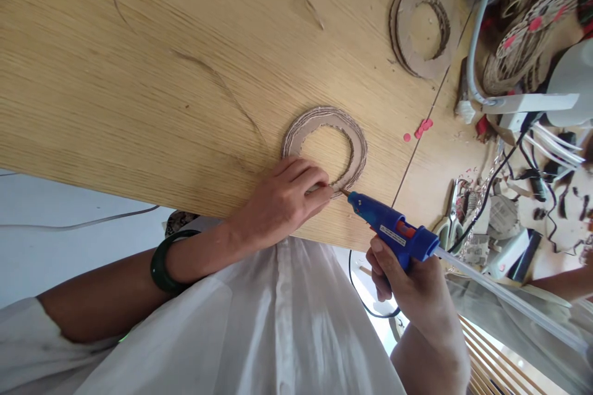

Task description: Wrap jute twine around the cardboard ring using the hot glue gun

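Observation:
A cardboard ring [359, 142] with a corrugated outer edge lies flat near the front edge of the wooden table [115, 105]. Over its lower left rim is my left hand [291, 194], its thumb and fingers pinched together on the ring. My right hand [403, 278] is wrapped round the handle of a blue glue gun [384, 222]. The gun's nozzle tip meets the ring's lower rim, just right of my left fingertips. A long clear glue stick [504, 293] sticks out of the gun's back. A strand of brown twine [227, 89] trails up and left from the ring.
At the upper right lie stacked cardboard rings [407, 31]. Small red discs [424, 128] are near the table seam. Scissors [449, 216], a white power strip [532, 103], cables and craft scraps crowd the right side. Another person's forearm [565, 284] shows at the right edge.

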Demonstrator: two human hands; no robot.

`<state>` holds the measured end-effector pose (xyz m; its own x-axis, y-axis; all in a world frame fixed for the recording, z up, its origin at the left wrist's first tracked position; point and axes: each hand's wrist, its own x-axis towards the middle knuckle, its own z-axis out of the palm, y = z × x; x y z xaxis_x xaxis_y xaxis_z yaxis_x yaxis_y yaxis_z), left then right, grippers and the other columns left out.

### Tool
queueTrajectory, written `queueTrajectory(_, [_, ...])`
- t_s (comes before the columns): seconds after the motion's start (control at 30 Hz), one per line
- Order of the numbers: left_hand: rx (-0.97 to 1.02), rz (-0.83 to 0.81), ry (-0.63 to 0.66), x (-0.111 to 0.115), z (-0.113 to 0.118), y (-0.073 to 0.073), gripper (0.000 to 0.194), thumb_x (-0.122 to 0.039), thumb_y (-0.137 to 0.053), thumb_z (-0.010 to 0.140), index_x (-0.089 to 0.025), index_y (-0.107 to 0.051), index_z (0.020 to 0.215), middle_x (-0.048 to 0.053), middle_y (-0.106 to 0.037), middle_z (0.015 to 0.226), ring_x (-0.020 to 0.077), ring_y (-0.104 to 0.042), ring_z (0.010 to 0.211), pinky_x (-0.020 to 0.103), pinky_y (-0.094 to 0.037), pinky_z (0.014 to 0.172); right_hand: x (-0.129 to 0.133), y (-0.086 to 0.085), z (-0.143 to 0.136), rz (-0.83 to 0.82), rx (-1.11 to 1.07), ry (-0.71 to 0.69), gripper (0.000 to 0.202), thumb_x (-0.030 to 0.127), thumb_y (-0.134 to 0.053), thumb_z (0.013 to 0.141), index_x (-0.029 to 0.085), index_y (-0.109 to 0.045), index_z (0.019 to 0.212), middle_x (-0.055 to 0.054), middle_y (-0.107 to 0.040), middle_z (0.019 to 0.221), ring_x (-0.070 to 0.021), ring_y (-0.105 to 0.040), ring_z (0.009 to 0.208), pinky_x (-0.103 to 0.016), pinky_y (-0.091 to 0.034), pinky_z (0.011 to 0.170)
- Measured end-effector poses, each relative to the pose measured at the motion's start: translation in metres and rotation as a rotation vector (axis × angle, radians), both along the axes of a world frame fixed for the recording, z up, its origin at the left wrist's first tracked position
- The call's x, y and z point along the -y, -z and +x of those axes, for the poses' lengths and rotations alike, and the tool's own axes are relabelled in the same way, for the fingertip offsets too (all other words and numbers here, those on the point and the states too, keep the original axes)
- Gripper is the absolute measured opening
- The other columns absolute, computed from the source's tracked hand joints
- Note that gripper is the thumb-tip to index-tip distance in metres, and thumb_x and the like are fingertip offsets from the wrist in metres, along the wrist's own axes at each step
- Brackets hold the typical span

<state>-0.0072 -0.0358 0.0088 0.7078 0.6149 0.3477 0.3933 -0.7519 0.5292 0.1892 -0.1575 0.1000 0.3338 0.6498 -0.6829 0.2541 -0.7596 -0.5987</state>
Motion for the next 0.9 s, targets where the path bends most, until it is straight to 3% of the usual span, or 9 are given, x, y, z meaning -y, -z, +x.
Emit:
queueTrajectory(0.2, [-0.096,-0.012,-0.025,-0.001,0.012,-0.007,0.008,-0.019,-0.059,0.099,-0.016,-0.066,0.101,0.006,-0.068,0.099,0.0215,-0.06,0.092,0.037,-0.048,0.084,-0.012,0.003,0.006,0.226,-0.113,0.037,0.036,0.046,-0.063,0.097,0.02,-0.051,0.076,0.006,-0.047,0.059,-0.0074,-0.046,0.036,-0.022,-0.037,0.034])
queueTrajectory(0.4, [-0.107,-0.094,-0.101,-0.003,0.036,-0.013,0.012,-0.026,-0.062,0.099,-0.015,-0.064,0.101,0.007,-0.066,0.1,0.0218,-0.06,0.092,0.035,-0.049,0.082,-0.016,0.008,0.013,0.292,-0.113,0.081,0.03,0.044,-0.064,0.097,0.02,-0.053,0.082,0.007,-0.046,0.061,-0.0067,-0.044,0.036,-0.021,-0.039,0.034])
queueTrajectory(0.57, [0.073,-0.012,-0.133,-0.008,0.02,-0.011,0.015,-0.03,-0.064,0.098,-0.016,-0.065,0.105,0.007,-0.068,0.104,0.0205,-0.062,0.098,0.034,-0.051,0.089,-0.006,0.014,0.017,0.296,-0.122,0.074,0.034,0.045,-0.065,0.096,0.019,-0.053,0.077,0.006,-0.046,0.058,-0.0059,-0.044,0.036,-0.02,-0.037,0.033])
queueTrajectory(0.73, [0.058,0.045,-0.073,-0.008,-0.001,-0.005,0.018,-0.03,-0.069,0.095,-0.015,-0.067,0.105,0.007,-0.069,0.103,0.0228,-0.062,0.098,0.039,-0.053,0.093,-0.004,0.019,0.016,0.261,-0.103,0.054,0.037,0.048,-0.065,0.095,0.02,-0.052,0.075,0.006,-0.047,0.054,-0.007,-0.044,0.036,-0.02,-0.037,0.033])
queueTrajectory(0.9, [0.045,0.038,-0.063,-0.003,0.0,0.001,0.013,-0.022,-0.067,0.095,-0.016,-0.067,0.106,0.006,-0.07,0.103,0.0235,-0.061,0.102,0.042,-0.053,0.099,-0.008,0.023,0.019,0.22,-0.09,0.006,0.04,0.052,-0.064,0.095,0.021,-0.05,0.072,0.007,-0.045,0.051,-0.0084,-0.044,0.035,-0.021,-0.037,0.032])
